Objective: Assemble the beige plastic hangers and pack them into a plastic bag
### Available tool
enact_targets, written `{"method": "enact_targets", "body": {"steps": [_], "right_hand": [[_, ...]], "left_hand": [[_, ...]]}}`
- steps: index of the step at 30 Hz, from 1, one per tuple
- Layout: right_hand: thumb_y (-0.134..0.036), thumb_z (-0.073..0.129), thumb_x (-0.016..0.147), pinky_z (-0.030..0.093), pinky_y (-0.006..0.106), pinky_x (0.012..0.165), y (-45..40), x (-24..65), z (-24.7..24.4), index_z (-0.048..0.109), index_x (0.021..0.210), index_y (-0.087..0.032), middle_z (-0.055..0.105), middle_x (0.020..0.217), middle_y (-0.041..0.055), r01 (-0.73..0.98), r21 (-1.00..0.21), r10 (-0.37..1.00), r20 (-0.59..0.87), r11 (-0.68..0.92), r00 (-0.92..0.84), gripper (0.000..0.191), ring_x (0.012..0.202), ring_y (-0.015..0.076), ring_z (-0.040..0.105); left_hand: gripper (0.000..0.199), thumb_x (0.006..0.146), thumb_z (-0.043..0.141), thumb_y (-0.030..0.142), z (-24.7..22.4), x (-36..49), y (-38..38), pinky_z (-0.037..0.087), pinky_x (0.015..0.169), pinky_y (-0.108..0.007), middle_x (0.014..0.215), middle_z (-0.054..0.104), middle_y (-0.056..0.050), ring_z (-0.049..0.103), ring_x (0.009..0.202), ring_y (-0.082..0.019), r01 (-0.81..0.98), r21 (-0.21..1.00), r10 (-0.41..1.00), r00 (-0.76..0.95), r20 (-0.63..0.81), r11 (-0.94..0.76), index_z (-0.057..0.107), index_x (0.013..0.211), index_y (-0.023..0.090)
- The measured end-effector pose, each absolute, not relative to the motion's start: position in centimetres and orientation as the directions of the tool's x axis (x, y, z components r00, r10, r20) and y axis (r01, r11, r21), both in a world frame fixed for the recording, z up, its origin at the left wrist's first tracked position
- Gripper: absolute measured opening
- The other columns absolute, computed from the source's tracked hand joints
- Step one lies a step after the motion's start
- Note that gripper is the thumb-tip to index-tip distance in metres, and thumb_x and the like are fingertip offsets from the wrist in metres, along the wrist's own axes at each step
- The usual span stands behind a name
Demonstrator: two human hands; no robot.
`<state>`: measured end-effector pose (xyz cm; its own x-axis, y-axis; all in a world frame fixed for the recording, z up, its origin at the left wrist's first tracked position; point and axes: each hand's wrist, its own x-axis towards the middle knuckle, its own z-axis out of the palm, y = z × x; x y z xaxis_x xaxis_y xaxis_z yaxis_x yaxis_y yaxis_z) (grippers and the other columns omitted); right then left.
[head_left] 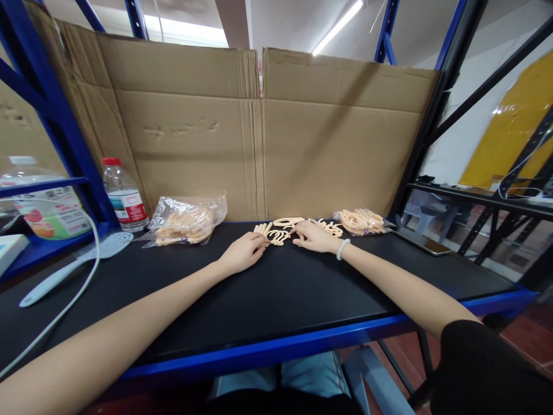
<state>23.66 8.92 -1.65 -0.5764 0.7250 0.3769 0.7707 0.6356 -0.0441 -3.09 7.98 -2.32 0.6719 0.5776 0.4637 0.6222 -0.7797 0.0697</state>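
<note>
Small beige pieces, some straight sticks and some curved or looped, lie in a loose group at the far middle of the black tabletop. My left hand [244, 252] rests at the near left of this group, fingers bent together against the straight sticks [261, 228]. What its fingertips hold, if anything, is hidden. My right hand [317, 237], with a pale beaded bracelet [343, 249] on its wrist, reaches in from the right. Its thumb and fingers are apart, low beside the curved pieces [279, 235]. More beige pieces [330, 227] lie just behind that hand.
Clear plastic bags of beige pieces stand left [185, 225] and right [363, 221]. A red-capped bottle [125, 196], a pale blue hairbrush [82, 265] and a white cable [95, 253] occupy the left side. A phone-like slab [423, 241] lies right. Cardboard [194, 127] walls the back.
</note>
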Motion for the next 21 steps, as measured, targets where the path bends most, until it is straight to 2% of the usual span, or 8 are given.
{"method": "enact_targets", "body": {"steps": [2, 5, 8, 12, 17, 21], "right_hand": [[-0.034, 0.048, 0.09, 0.037, 0.044, 0.095, 9.0, 24.2, -1.9, 0.062, 0.103, -0.015, 0.063, 0.1, 0.0111, 0.762, -0.012, 0.71, 0.373, 0.647, -0.597, 0.027, 0.103, 0.0241, 0.053], [-0.031, 0.044, 0.093, 0.042, 0.038, 0.088, 9.5, 24.9, -2.4, 0.062, 0.103, -0.014, 0.061, 0.1, 0.0124, 0.744, -0.019, 0.687, 0.403, 0.667, -0.605, 0.027, 0.098, 0.0225, 0.054], [-0.028, 0.038, 0.095, 0.042, 0.035, 0.091, 10.6, 25.4, -2.5, 0.061, 0.106, -0.015, 0.061, 0.104, 0.011, 0.749, -0.073, 0.7, 0.427, 0.658, -0.573, 0.028, 0.1, 0.0202, 0.055], [-0.023, 0.036, 0.096, 0.04, 0.034, 0.095, 13.1, 25.9, -1.8, 0.06, 0.111, -0.014, 0.062, 0.11, 0.0114, 0.818, -0.106, 0.766, 0.437, 0.565, -0.472, 0.029, 0.105, 0.0203, 0.054], [-0.017, 0.046, 0.089, 0.04, 0.031, 0.094, 16.9, 25.3, -0.6, 0.059, 0.116, -0.01, 0.062, 0.116, 0.0151, 0.87, -0.106, 0.84, 0.342, 0.481, -0.422, 0.03, 0.108, 0.0224, 0.056], [-0.019, 0.056, 0.083, 0.043, 0.025, 0.087, 18.7, 23.6, -0.1, 0.064, 0.11, -0.014, 0.065, 0.112, 0.0119, 0.878, -0.109, 0.873, 0.219, 0.466, -0.436, 0.029, 0.101, 0.0207, 0.06]], "left_hand": [[0.028, 0.088, 0.041, 0.023, -2.3, -3.1, 8.0, 0.045, 0.093, -0.036, 0.109, 0.064, -0.007, 0.057, 0.104, -0.022, 0.618, 0.063, 0.572, 0.679, 0.461, -0.784, 0.063, 0.106, 0.019], [0.029, 0.088, 0.041, 0.022, -2.4, -3.2, 8.1, 0.045, 0.093, -0.036, 0.11, 0.064, -0.007, 0.056, 0.104, -0.022, 0.616, 0.062, 0.571, 0.682, 0.458, -0.786, 0.063, 0.107, 0.018], [0.029, 0.087, 0.042, 0.022, -2.5, -3.2, 8.1, 0.045, 0.093, -0.036, 0.112, 0.063, -0.008, 0.055, 0.106, -0.022, 0.62, 0.073, 0.578, 0.674, 0.46, -0.781, 0.063, 0.107, 0.018], [0.028, 0.087, 0.043, 0.021, -2.5, -3.2, 8.0, 0.045, 0.093, -0.035, 0.111, 0.063, -0.006, 0.056, 0.105, -0.021, 0.626, 0.088, 0.586, 0.66, 0.469, -0.775, 0.063, 0.107, 0.02], [0.028, 0.086, 0.043, 0.021, -2.7, -3.4, 8.0, 0.046, 0.092, -0.035, 0.112, 0.063, -0.006, 0.056, 0.105, -0.021, 0.655, 0.094, 0.614, 0.636, 0.468, -0.75, 0.063, 0.106, 0.021], [0.029, 0.086, 0.043, 0.022, -2.7, -3.4, 7.9, 0.046, 0.093, -0.035, 0.114, 0.062, -0.007, 0.055, 0.108, -0.022, 0.674, 0.094, 0.632, 0.622, 0.462, -0.732, 0.063, 0.107, 0.021]]}}
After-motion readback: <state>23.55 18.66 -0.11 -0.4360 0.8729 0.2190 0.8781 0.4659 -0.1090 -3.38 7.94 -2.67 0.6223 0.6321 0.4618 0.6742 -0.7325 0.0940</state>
